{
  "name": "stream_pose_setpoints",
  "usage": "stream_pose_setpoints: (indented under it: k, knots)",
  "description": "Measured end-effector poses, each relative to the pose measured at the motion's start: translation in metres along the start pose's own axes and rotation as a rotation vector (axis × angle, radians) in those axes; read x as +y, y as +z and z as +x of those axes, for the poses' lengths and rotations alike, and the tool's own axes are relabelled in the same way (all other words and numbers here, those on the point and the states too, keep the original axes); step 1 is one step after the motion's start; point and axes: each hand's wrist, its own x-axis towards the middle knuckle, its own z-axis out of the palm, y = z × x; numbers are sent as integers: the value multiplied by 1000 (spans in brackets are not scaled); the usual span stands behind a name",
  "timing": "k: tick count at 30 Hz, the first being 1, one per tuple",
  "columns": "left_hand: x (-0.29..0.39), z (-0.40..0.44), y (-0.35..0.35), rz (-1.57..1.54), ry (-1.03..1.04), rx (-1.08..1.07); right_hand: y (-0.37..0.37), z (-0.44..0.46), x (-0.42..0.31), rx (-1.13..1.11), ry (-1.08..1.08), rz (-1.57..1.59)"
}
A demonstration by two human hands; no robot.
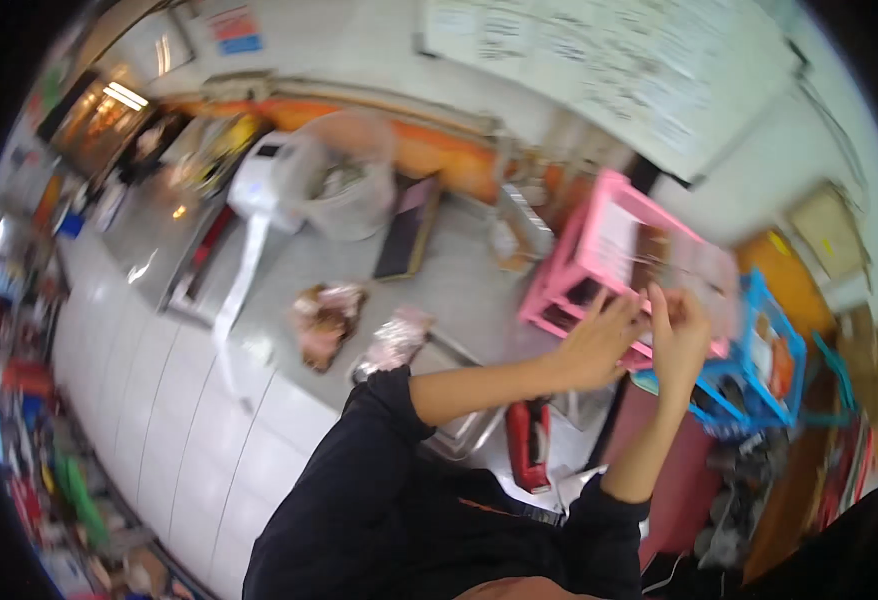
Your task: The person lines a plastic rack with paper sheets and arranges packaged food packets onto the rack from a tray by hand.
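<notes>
My left hand [599, 345] and my right hand [679, 330] meet over the front of a pink plastic rack [584, 250]. Their fingertips come together, bent in a pinch, but motion blur hides what is between them. Just beyond the fingers a brown flat piece [651, 250] sits on the rack beside white sheets [617, 240]. To the left on the metal table [469, 280] lie a brown-and-silver crumpled packet [327, 322] and a shiny silver-pink packet [399, 338]. Below my left forearm is a red-and-black handheld tool [529, 445].
A white label printer [264, 180] trails a long paper strip [244, 270] over the table edge. Beside it stand a clear plastic tub [349, 190] and a dark flat box [409, 225]. A blue basket [759, 360] is right of the rack; a whiteboard [619, 70] hangs above.
</notes>
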Motion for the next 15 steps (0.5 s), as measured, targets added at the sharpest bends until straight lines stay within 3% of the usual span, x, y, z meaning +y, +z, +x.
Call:
stream_pose_setpoints:
  k: [2,4,5,6,8,10,11,13,15]
  knots:
    - [-21,-53,-28,-146,-50,85,39,-29,7,-81,-17,160]
    - [-70,-120,-41,-164,-349,44,84,-54,25,-308,-5,149]
    - [-97,-156,-46,-56,-459,228,112,-69,39,-399,-10,100]
    - [-137,-199,-48,-14,-631,220,140,-83,52,-489,-14,49]
    - [-181,-257,-96,312,-737,319,189,-111,70,-683,18,86]
    - [-209,-296,-148,397,-931,94,224,-140,79,-819,51,110]
    - [-215,-312,-169,401,-942,89,236,-154,77,-830,54,114]
    - [-223,-333,-201,277,-821,-436,253,-177,73,-958,46,138]
    - [-237,-346,-202,342,-714,-498,265,-195,72,-1010,55,128]
